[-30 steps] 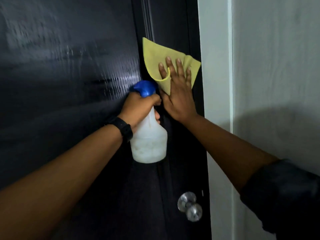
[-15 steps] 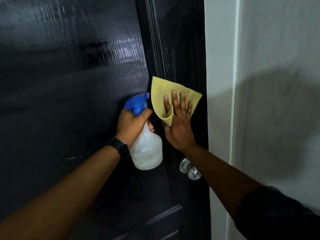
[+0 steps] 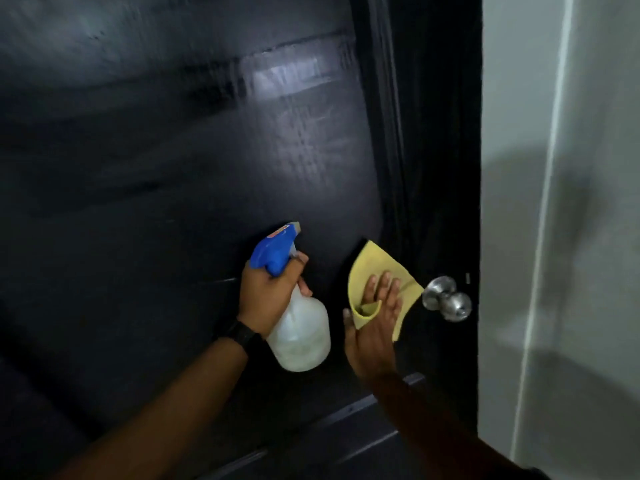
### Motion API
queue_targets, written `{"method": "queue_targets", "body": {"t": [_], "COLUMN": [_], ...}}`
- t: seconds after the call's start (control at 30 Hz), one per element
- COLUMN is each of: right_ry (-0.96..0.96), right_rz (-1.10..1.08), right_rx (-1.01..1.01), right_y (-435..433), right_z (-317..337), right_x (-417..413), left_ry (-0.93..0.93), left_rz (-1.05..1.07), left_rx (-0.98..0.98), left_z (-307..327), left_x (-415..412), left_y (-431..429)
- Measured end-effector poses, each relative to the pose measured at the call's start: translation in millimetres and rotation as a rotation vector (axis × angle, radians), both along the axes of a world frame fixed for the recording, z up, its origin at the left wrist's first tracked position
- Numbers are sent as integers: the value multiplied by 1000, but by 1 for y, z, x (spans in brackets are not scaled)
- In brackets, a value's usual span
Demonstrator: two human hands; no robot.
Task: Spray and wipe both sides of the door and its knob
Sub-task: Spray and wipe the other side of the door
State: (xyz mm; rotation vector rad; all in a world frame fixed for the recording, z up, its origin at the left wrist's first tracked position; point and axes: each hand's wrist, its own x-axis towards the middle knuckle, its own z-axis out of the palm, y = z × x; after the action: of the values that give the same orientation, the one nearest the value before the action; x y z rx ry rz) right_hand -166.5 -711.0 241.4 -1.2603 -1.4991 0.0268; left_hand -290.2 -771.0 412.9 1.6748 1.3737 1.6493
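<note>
Door (image 3: 173,168): dark, glossy, fills my view, with a streaked sheen on its upper panel. Knob (image 3: 446,298): silver, at the door's right edge. Cloth (image 3: 377,265): yellow, flat on the door just left of the knob, pressed there by the straight fingers of my right hand (image 3: 375,320). Bottle (image 3: 301,334): blue sprayer head, my left hand (image 3: 266,289) gripping its neck, near the cloth. Wall (image 3: 571,202): pale, right of the door.

Reaches in from seven o'clock with the left arm, left hand (image 3: 266,296) curled round the neck of a spray bottle (image 3: 301,337). Extends the right arm from five o'clock, right hand (image 3: 375,320) flat, fingers straight toward twelve o'clock, thumb out toward nine o'clock, pressing a cloth (image 3: 372,265).
</note>
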Motion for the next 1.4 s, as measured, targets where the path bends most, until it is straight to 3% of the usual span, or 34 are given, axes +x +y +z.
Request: {"method": "queue_targets", "body": {"t": [0.2,0.43,0.63,0.83,1.0,1.23,1.4], "right_ry": [537,366,63,-87,-333,-810,-1372], "right_rz": [-116,-80,37,118,204,347,529], "right_rx": [-173,-11,142,173,233,396,562], "right_y": [-15,-48,-88,-115,-137,-149,-132], "right_z": [33,83,102,103,94,72,38], "right_x": [-85,-171,-238,-286,-330,-371,-355], "left_ry": [6,55,69,58,86,77,48], "left_rz": [21,15,57,133,223,471,474], "left_rx": [17,89,117,179,176,209,170], "left_z": [-1,6,8,17,25,9,-12], "left_x": [-82,-165,-231,-274,-316,-347,-359], "left_y": [-38,-81,-123,-156,-182,-227,-247]}}
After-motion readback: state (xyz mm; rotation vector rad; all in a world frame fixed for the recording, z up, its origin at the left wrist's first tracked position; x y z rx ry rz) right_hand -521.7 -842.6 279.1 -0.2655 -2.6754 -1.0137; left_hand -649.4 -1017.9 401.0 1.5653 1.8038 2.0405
